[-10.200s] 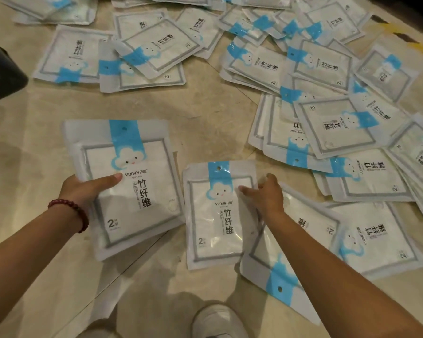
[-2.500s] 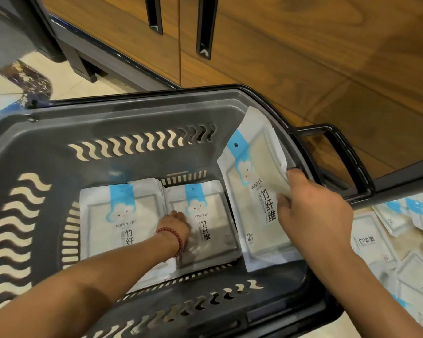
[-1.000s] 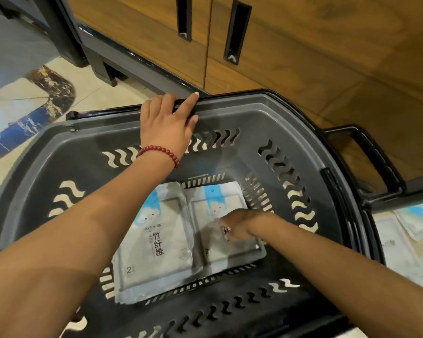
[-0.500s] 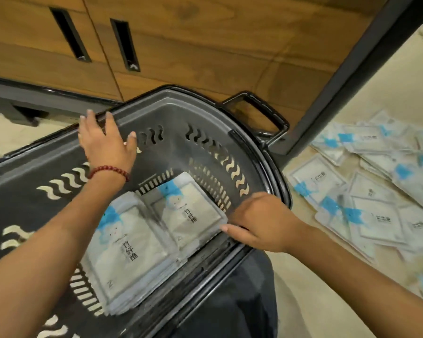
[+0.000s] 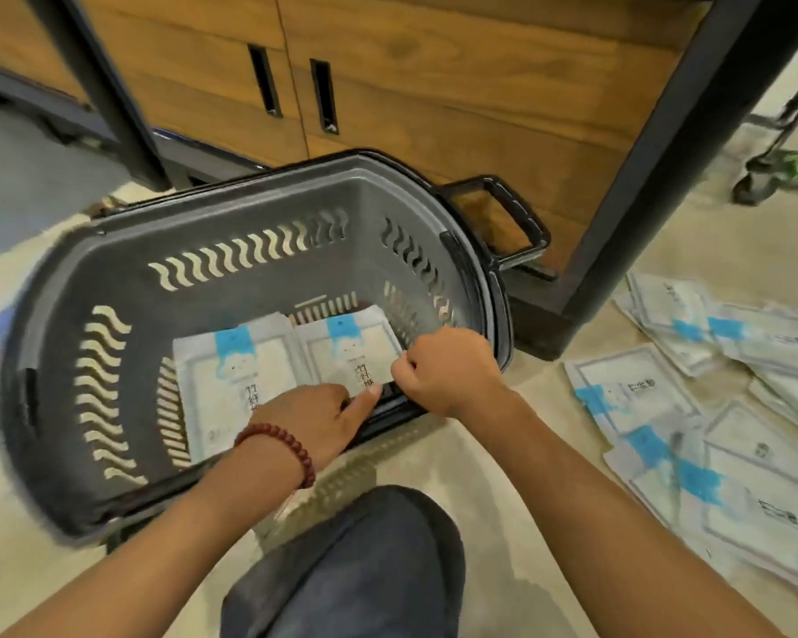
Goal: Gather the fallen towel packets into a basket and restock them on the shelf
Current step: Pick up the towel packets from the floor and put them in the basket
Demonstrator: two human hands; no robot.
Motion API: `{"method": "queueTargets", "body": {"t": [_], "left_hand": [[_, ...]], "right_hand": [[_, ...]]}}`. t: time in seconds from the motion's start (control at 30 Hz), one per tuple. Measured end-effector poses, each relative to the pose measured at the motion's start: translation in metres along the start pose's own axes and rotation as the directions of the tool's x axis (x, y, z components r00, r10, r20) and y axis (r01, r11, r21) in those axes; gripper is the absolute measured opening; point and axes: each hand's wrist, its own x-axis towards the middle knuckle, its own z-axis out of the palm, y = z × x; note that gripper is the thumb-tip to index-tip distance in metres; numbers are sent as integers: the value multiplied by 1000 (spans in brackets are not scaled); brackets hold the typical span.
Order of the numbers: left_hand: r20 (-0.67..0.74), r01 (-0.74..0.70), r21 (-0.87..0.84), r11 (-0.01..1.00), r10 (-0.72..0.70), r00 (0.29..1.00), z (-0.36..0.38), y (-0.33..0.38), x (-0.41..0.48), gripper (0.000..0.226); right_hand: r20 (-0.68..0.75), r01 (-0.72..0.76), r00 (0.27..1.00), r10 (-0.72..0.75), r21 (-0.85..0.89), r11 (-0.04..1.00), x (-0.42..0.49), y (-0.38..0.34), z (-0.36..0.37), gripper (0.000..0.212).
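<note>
A dark grey plastic basket (image 5: 125,287) stands on the floor in front of me. Two piles of white towel packets with blue cloud labels lie side by side on its bottom, the left pile (image 5: 231,375) and the right pile (image 5: 355,347). My left hand (image 5: 314,421), with a red bead bracelet, grips the basket's near rim, thumb stretched to the right. My right hand (image 5: 448,370) is curled in a fist round the same rim, just to the right. Several fallen packets (image 5: 636,393) lie spread on the floor at the right.
A wooden shelf cabinet (image 5: 434,85) with a dark metal frame (image 5: 655,149) stands right behind the basket. The basket's black handle (image 5: 521,218) points at it. My knee in dark trousers (image 5: 355,568) is low in view. A trolley wheel (image 5: 756,186) shows at the far right.
My left hand has come off the basket's far rim and now grips the near rim beside my right hand. The right hand has closed into a fist on that rim.
</note>
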Motion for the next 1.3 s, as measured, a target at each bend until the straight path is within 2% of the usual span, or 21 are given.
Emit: {"method": "queueTargets", "body": {"t": [0.1,0.23,0.33,0.43,0.53,0.63,0.7,0.9,1.03,1.1,1.3], "left_hand": [[-178,48,125,991,-25,984,22,16,-22,59],[-291,68,233,970,3,957,46,34,-42,56],[-338,101,230,968,-18,941,50,39,-43,58],[-352,152,192,969,-77,933,38,45,-34,63],[-388,254,112,961,-193,901,28,46,-20,64],[-552,259,120,958,-152,820,35,43,-17,58],[-602,237,140,961,-107,791,35,40,-17,52],[-598,185,198,962,-31,801,30,38,-18,50],[-553,159,219,963,-12,833,40,50,-38,48],[-538,138,224,965,4,843,45,60,-48,47],[-518,26,288,957,133,845,70,95,-79,41]], "right_hand": [[-8,0,1000,0,1,1000,-19,4,3,46],[-39,-1,999,2,11,1000,-44,7,10,42],[-72,51,996,-53,-35,998,-48,16,7,36],[-79,208,973,-217,-107,972,-49,26,2,39],[-198,248,942,-270,-129,960,-41,28,3,35],[-273,234,924,-269,-155,960,-23,24,4,29],[-281,253,917,-284,-141,957,-12,25,3,30],[-298,294,896,-329,-156,943,-15,25,2,47],[-478,257,827,-297,-150,955,-54,29,4,46],[-505,240,818,-276,-137,961,-74,33,4,44],[-458,153,866,-201,-140,978,-141,51,-2,44]]}}
